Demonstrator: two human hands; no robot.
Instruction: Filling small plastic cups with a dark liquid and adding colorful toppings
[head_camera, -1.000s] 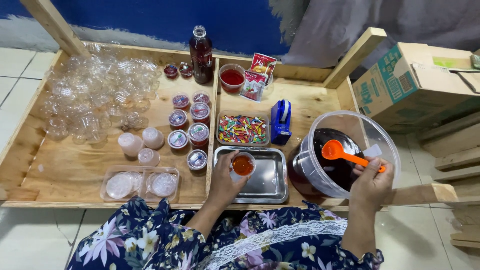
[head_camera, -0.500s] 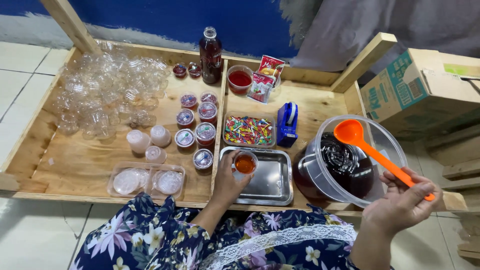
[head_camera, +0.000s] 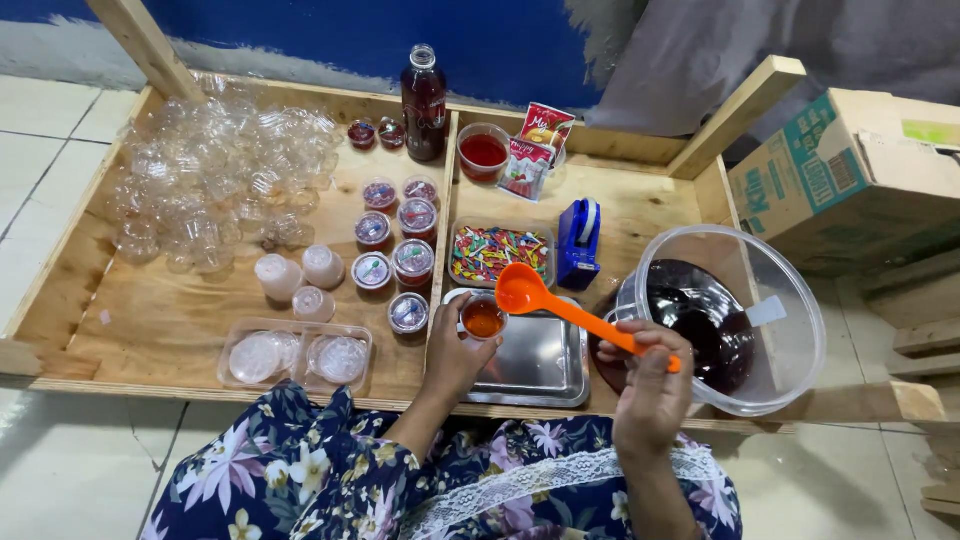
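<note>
Her left hand (head_camera: 455, 350) has its fingers closed round one small cup (head_camera: 484, 319) over the steel tray (head_camera: 535, 362); the right hand (head_camera: 650, 385) grips one orange ladle (head_camera: 560, 305) above it. Seven lidded cups (head_camera: 390, 262) stand on the wooden table (head_camera: 170, 325), against a blue wall (head_camera: 330, 40).

A blue painted wall (head_camera: 300, 25) with a grey base strip stands behind pale square floor tiles (head_camera: 50, 130); grey cloth (head_camera: 720, 45) hangs at right.
</note>
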